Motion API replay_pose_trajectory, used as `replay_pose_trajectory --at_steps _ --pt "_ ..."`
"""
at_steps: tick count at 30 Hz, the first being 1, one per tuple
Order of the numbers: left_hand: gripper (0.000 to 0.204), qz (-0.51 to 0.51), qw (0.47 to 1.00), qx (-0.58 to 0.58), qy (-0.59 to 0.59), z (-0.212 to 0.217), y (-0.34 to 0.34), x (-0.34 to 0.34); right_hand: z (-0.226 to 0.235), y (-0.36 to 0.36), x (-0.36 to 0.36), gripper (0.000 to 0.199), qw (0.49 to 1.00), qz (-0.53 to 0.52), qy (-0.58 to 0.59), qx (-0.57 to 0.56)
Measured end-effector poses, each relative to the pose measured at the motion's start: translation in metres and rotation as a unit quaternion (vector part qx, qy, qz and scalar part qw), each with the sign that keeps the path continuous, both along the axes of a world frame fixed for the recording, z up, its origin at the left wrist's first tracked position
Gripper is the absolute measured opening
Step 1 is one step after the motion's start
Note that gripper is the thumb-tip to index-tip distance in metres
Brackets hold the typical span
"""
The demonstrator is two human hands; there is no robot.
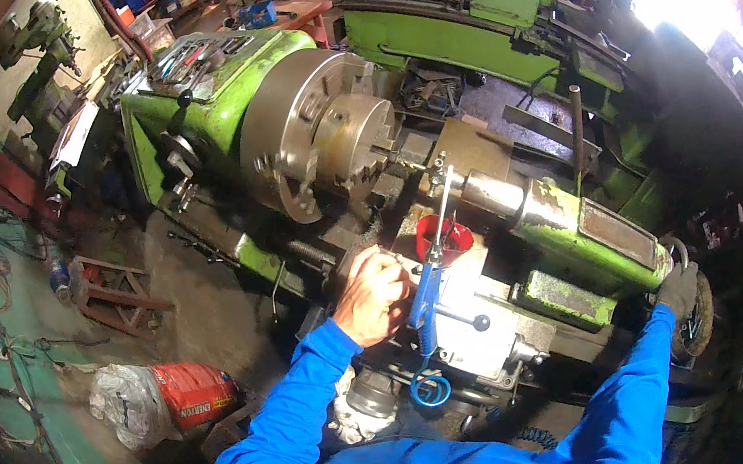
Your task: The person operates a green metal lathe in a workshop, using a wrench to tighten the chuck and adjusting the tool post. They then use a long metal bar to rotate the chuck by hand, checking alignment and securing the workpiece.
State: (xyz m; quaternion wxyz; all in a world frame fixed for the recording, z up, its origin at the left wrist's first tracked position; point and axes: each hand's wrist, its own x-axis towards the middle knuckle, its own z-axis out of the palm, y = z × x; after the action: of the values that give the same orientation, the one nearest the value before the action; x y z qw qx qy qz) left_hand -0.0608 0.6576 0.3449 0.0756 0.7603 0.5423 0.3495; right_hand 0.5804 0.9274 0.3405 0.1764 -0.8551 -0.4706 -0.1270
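I stand at a green lathe (233,109) with a large grey chuck (311,132). My left hand (373,297) rests closed on the carriage, fingers curled on a part I cannot make out, beside a blue-handled air gun (424,295) whose thin metal nozzle points up toward the chuck. A red cup (459,237) sits just behind the gun. My right hand (679,290) is far right, wrapped around the dark handwheel (698,325) at the green tailstock (580,247). Both arms wear blue sleeves.
A second green lathe (475,16) stands behind. A tray of hand tools (194,58) lies on the headstock top. On the floor at left lie a red-and-white sack (164,400), a metal frame (112,294) and tangled wires. Bright light glares at the upper right.
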Motion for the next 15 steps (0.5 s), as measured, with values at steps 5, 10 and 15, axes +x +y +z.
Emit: replay_pose_trajectory --at_steps 5,10,15 --pt "0.031 0.010 1.000 -0.026 0.009 0.000 -0.003 0.001 0.000 -0.003 -0.011 0.047 1.000 -0.014 -0.008 0.012" --pt "0.034 0.006 0.999 -0.037 0.014 -0.001 -0.002 0.002 -0.005 -0.008 -0.004 0.048 0.999 -0.005 -0.039 0.033" --pt "0.032 0.008 0.999 -0.039 0.014 -0.004 -0.003 0.001 -0.021 0.008 0.024 0.055 0.998 0.007 -0.061 -0.006"
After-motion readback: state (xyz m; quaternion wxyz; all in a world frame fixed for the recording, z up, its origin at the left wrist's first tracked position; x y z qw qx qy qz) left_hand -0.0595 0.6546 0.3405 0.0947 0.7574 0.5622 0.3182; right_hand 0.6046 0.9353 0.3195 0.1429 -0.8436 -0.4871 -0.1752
